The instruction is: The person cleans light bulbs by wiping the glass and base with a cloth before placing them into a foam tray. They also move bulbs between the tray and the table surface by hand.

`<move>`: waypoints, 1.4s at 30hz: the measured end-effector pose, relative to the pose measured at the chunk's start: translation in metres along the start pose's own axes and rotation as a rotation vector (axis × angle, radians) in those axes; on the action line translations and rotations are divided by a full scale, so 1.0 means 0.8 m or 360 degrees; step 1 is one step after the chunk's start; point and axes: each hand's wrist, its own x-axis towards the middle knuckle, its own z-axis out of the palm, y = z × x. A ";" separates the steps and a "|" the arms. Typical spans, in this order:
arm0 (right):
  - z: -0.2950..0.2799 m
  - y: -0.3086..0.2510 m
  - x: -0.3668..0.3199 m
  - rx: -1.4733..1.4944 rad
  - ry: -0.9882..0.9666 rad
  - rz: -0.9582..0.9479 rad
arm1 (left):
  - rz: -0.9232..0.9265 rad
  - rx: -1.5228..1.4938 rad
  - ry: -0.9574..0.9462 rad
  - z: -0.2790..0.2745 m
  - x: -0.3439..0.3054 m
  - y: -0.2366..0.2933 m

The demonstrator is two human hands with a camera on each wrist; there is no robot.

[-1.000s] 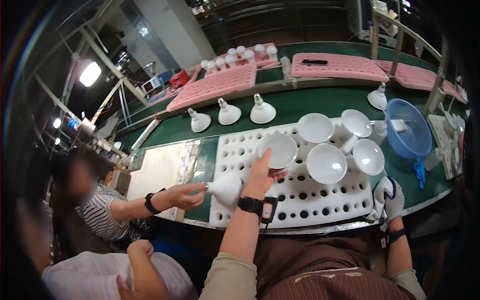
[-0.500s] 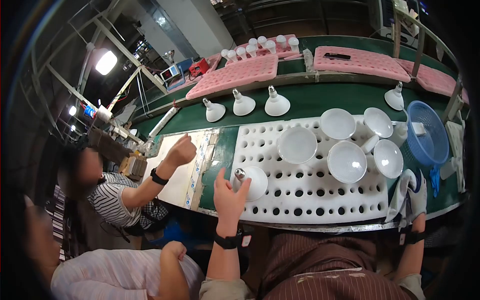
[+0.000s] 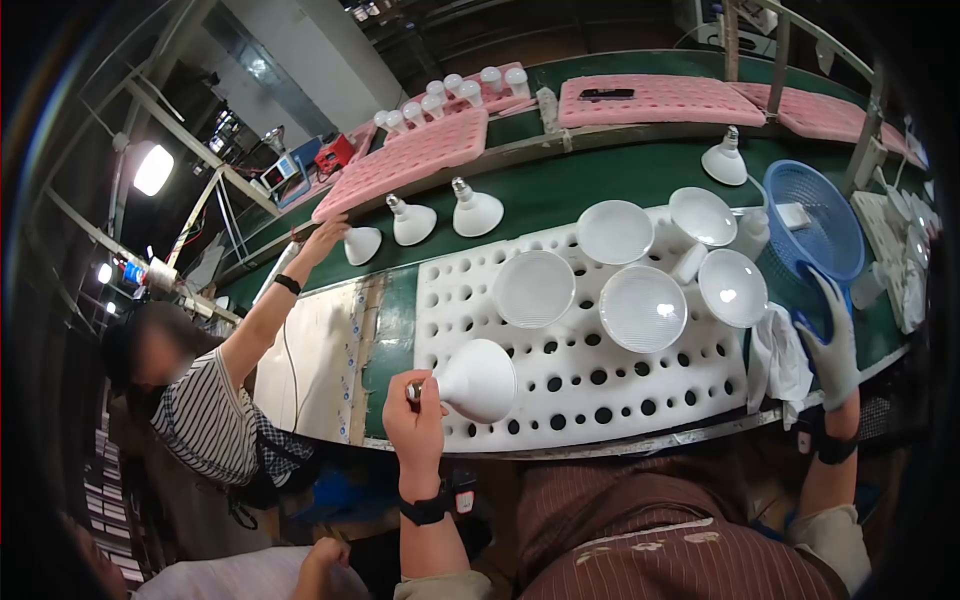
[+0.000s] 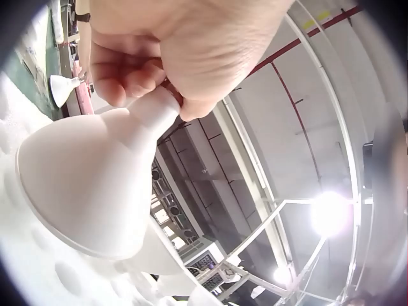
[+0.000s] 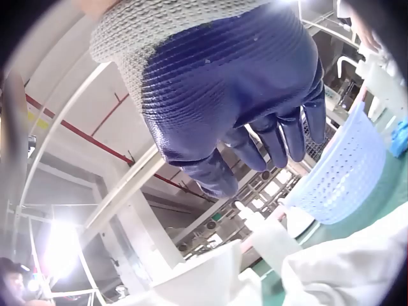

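Observation:
My bare left hand (image 3: 413, 418) pinches a white reflector bulb (image 3: 482, 382) by its metal screw base, near the front left of the white foam tray (image 3: 640, 400). The bulb is tilted, its wide end facing right; in the left wrist view the bulb's flared body (image 4: 89, 178) fills the lower left. Several more bulbs, one of them a ribbed-face bulb (image 3: 643, 310), sit face up in the tray. My right hand (image 3: 832, 345), in a grey glove with a blue palm, is beside a white cloth (image 3: 778, 360). Its fingers (image 5: 274, 140) extend loosely, holding nothing.
A blue basket (image 3: 850, 225) and a white squeeze bottle (image 3: 750, 235) stand at the right. Bulbs stand base up along the back, where another person's hand (image 3: 325, 238) touches the leftmost one. Pink foam trays (image 3: 660, 105) lie on the raised shelf behind.
My left hand moved left from a tray bulb to the front-left bulb, gripped its base and tilted it. My right hand let go of the cloth. The other person's hand moved to the back row.

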 end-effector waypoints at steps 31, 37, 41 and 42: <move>0.002 -0.150 0.003 -0.0756 -0.0090 -0.0903 | 0.0344 -0.0139 -0.0583 0.104 -0.088 0.024; 0.035 -0.097 -0.085 -0.0601 -0.0346 -0.0653 | 0.0397 -0.0050 -0.0780 0.131 -0.092 0.055; 0.070 -0.069 -0.119 -0.0465 -0.0682 -0.0555 | 0.0356 -0.0122 -0.0784 0.148 -0.096 0.042; 0.073 -0.072 -0.120 -0.0392 -0.0721 -0.0444 | 0.0339 -0.0129 -0.0750 0.150 -0.098 0.038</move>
